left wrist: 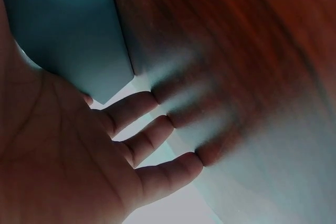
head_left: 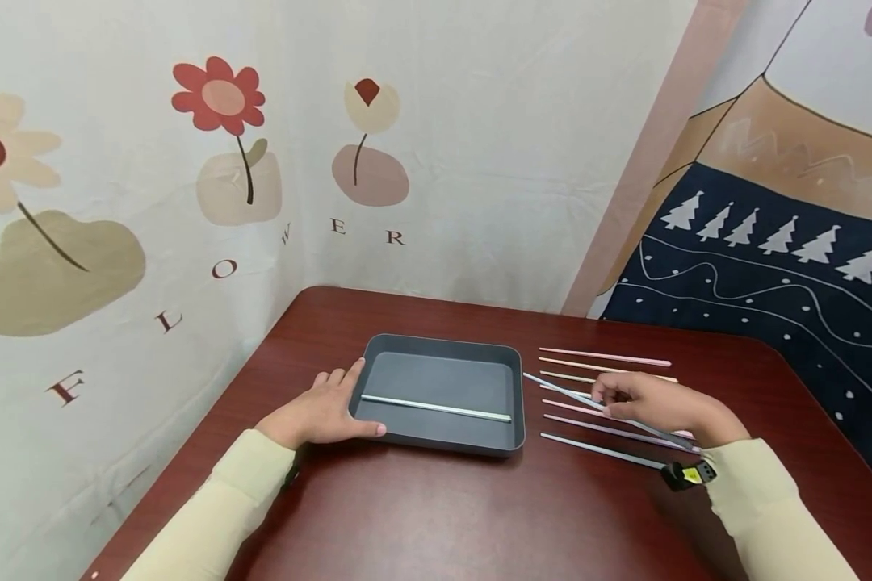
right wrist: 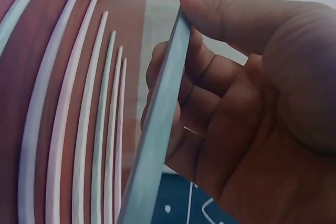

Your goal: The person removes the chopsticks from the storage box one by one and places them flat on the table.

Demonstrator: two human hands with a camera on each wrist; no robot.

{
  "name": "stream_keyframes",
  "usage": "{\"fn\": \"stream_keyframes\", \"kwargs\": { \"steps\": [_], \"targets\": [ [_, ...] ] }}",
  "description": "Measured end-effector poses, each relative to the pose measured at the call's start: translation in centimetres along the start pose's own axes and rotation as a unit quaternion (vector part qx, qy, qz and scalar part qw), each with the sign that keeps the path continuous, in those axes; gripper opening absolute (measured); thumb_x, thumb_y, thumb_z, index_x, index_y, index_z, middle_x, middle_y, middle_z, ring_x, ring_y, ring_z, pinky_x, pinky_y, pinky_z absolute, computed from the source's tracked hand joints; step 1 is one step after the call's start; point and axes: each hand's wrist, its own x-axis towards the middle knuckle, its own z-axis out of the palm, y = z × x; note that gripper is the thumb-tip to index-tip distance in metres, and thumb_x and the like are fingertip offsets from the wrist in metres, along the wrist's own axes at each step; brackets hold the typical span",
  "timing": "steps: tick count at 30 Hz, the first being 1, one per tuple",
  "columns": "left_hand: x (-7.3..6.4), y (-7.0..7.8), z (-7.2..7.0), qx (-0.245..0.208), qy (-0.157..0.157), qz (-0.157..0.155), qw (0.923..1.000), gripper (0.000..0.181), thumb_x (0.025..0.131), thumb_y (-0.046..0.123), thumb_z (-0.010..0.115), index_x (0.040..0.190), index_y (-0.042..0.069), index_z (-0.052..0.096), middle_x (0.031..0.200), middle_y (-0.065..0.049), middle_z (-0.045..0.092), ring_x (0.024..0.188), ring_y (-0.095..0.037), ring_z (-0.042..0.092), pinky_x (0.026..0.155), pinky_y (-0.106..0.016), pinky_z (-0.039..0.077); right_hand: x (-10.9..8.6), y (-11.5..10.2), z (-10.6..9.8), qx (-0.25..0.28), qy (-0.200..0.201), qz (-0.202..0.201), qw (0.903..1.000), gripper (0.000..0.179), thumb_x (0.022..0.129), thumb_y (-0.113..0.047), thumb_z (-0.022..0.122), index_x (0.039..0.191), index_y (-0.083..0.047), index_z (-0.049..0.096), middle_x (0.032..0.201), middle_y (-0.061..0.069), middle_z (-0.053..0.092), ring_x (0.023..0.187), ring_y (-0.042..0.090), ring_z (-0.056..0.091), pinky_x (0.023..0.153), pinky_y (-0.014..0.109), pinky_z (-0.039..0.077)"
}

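A dark grey rectangular tray (head_left: 443, 371) sits on the table with one pale green-white chopstick (head_left: 436, 408) lying lengthwise inside. My left hand (head_left: 327, 410) rests at the tray's left end, fingers spread along its outer side, thumb over the near rim. In the left wrist view, its fingertips (left wrist: 191, 163) touch the tabletop. My right hand (head_left: 654, 401) pinches a light blue chopstick (right wrist: 163, 103) between thumb and fingers. That chopstick is held slantwise above the others, its thin tip close to the tray's right rim.
Several pastel chopsticks lie side by side right of the tray, from a pink one (head_left: 603, 357) at the back to a blue one (head_left: 596, 449) in front. Printed cloth (head_left: 480, 161) hangs behind the reddish-brown table (head_left: 436, 516).
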Motion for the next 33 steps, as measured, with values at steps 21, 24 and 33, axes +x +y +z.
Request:
{"fn": "stream_keyframes", "kwargs": {
  "steps": [21, 24, 33],
  "targets": [
    [0.1, -0.2, -0.2, 0.002, -0.003, 0.001, 1.0, 0.133, 0.069, 0.085, 0.062, 0.157, -0.001, 0.012, 0.144, -0.027, 0.038, 0.128, -0.046, 0.035, 0.097, -0.056, 0.041, -4.7, 1.6, 2.8, 0.066, -0.056, 0.019, 0.9961, 0.006, 0.1, -0.011, 0.059, 0.103, -0.016, 0.06, 0.089, -0.001, 0.057, 0.079, 0.011, 0.053, 0.064, 0.031, 0.044],
    [0.1, -0.2, -0.1, 0.002, -0.003, 0.001, 1.0, 0.133, 0.068, 0.085, 0.062, 0.157, -0.001, 0.013, 0.144, -0.027, 0.038, 0.128, -0.046, 0.035, 0.096, -0.056, 0.041, -4.8, 1.7, 3.3, 0.066, -0.058, 0.022, 0.9959, 0.006, 0.099, -0.012, 0.059, 0.102, -0.017, 0.06, 0.088, -0.002, 0.057, 0.078, 0.011, 0.052, 0.063, 0.03, 0.044],
    [0.2, -0.1, 0.0, 0.002, -0.001, 0.001, 1.0, 0.134, 0.067, 0.085, 0.063, 0.158, 0.0, 0.013, 0.141, -0.026, 0.04, 0.126, -0.046, 0.036, 0.095, -0.055, 0.043, -5.0, 1.9, 4.0, 0.063, -0.055, 0.058, 0.9948, 0.005, 0.099, -0.015, 0.06, 0.101, -0.019, 0.06, 0.088, 0.0, 0.056, 0.076, 0.011, 0.051, 0.062, 0.031, 0.041]
  ]
}}
